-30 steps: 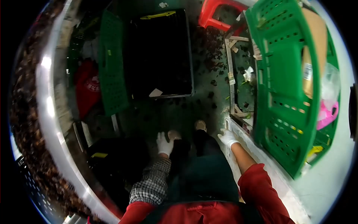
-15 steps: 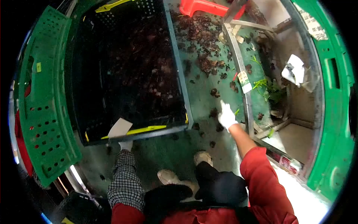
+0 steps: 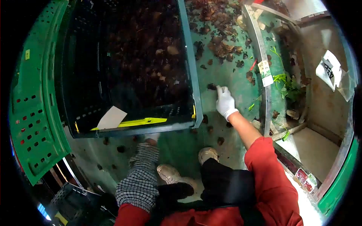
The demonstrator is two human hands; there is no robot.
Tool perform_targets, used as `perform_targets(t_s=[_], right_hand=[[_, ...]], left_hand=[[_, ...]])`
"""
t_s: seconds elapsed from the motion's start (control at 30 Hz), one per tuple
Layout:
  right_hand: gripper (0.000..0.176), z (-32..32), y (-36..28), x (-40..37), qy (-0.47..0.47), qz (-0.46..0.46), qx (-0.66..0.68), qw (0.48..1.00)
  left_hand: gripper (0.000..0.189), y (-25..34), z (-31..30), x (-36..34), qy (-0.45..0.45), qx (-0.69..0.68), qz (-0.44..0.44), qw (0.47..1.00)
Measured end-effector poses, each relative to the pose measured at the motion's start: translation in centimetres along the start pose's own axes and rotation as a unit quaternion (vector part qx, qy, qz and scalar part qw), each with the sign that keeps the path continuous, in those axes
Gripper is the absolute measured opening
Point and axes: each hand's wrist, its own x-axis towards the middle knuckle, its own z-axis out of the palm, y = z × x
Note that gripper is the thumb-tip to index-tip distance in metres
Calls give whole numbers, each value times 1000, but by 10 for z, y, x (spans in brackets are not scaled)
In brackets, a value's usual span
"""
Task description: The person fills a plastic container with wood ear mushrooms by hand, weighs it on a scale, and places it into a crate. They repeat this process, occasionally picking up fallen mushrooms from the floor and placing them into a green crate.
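Reaching with open fingers, the right hand [image 3: 225, 102] seems to start picking 1 dark clump [image 3: 212, 86] at its fingertips, which next calls for a gentle pinch; the left hand [image 3: 152, 138], at the crate [image 3: 190, 56] rim, hides its grip.

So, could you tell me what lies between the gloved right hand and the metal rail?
In the head view, just green floor with a small green leaf scrap between the right hand and the metal rail.

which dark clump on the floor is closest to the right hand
The lone clump at the fingertips of the right hand, beside the black crate; the others lie farther away.
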Motion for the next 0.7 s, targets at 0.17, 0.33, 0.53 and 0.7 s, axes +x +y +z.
perform_targets(t_s=[0.17,0.33,0.53,0.7], right_hand=[[39,33,-45,-52,-88,-95,57,990],[47,-5,-54,-79,-119,-111,155,975],[56,14,79,-157,-2,170,240,956],[73,28,75,-193,-8,264,184,947]], left_hand=[[62,142,-56,-12,-205,-209,-53,955],[76,178,-63,-40,-70,-290,-18,954],[51,-11,-77,-38,275,-137,-217,927],[44,-251,16,-58,194,-225,-400,867]])
